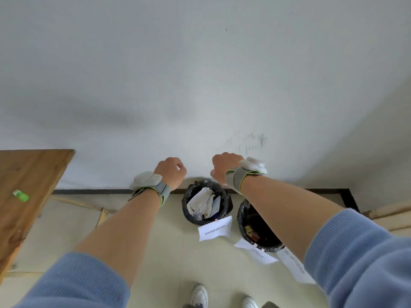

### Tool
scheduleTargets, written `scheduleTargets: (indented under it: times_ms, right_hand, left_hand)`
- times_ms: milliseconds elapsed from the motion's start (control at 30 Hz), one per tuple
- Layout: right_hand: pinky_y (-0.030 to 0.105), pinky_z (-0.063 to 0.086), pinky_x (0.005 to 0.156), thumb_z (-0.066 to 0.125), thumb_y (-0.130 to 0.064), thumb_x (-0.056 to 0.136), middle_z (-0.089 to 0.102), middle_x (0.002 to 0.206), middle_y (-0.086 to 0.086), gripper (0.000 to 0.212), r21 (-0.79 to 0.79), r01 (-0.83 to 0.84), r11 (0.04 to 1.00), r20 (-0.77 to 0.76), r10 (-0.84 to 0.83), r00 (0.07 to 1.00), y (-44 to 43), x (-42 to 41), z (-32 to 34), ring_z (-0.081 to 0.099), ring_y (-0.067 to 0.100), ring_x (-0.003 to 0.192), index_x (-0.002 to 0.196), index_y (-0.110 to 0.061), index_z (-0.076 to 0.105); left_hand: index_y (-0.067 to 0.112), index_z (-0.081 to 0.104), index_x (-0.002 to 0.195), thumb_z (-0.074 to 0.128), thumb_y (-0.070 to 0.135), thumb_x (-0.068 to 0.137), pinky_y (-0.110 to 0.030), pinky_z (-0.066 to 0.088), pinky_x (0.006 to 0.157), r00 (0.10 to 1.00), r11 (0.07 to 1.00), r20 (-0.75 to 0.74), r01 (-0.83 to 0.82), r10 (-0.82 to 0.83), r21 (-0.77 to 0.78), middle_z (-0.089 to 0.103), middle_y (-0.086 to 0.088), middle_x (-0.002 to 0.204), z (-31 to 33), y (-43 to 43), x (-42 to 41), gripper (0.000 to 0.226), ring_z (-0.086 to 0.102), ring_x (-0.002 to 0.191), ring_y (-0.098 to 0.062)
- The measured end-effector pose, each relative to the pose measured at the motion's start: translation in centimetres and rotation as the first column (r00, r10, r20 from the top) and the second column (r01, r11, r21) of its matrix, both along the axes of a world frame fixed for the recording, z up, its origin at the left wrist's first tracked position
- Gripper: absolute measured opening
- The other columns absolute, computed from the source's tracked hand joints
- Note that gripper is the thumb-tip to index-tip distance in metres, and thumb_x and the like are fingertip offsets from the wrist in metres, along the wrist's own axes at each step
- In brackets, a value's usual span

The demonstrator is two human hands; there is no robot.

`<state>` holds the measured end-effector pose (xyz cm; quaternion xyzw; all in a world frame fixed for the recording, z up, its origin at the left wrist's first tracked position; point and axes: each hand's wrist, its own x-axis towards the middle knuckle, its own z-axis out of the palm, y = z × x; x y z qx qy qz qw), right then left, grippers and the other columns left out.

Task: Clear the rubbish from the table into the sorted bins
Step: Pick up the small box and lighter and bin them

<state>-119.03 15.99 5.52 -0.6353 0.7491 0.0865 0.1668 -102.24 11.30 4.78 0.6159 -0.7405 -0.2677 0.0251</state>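
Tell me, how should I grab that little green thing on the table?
Come straight down from above and pinch the green piece of rubbish across its narrow width. It lies flat on the wooden table, so its long sides are probably easiest to catch.

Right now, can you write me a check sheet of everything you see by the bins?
Surface: wooden table, partly in view at left.
Job's things: small green thing on the table; left bin holding paper and plastic, right bin partly behind an arm, both on the floor.
Clutter: paper labels beside the bins.
Hands: left hand and right hand curled above the bins; contents hidden.
Cables: nothing seen.
Surroundings: scuffed white wall, pale floor, white shoes.
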Motion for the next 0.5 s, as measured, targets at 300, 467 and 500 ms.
scheduleTargets:
  times_ms: [300,467,500]
  right_hand:
    - [0.029,0.045,0.066,0.052,-0.027,0.088,0.065,0.091,0.003,0.019,-0.136,-0.235,0.963,-0.067,0.227,0.972,-0.4,6.2,10.9,0.060,0.027,0.073,0.097,-0.016,0.064]
    - [0.030,0.048,0.070,0.052,-0.028,0.087,0.066,0.095,0.003,0.027,-0.192,-0.380,0.905,-0.068,0.374,0.925,-0.9,13.7,14.6,0.065,0.027,0.079,0.108,-0.018,0.066]
    - [0.030,0.049,0.070,0.052,-0.028,0.087,0.066,0.096,0.003,0.027,-0.198,-0.409,0.891,-0.073,0.403,0.912,-1.0,15.7,15.2,0.065,0.027,0.080,0.108,-0.017,0.066]
  left_hand:
    - [0.013,0.067,0.104,0.051,0.024,0.092,-0.034,0.055,0.082,0.980,0.967,-0.041,-0.200,0.196,-0.156,0.069,-0.007,0.106,11.1,3.9,8.4,0.022,0.065,0.094,-0.027]
    - [0.015,0.066,0.105,0.054,0.026,0.092,-0.033,0.056,0.079,0.938,0.910,-0.038,-0.343,0.344,-0.233,0.069,-0.005,0.101,14.9,6.3,16.7,0.021,0.066,0.091,-0.026]
    - [0.015,0.066,0.106,0.054,0.026,0.092,-0.034,0.056,0.080,0.925,0.897,-0.042,-0.375,0.376,-0.235,0.069,-0.006,0.100,15.3,6.7,18.9,0.021,0.066,0.090,-0.026]
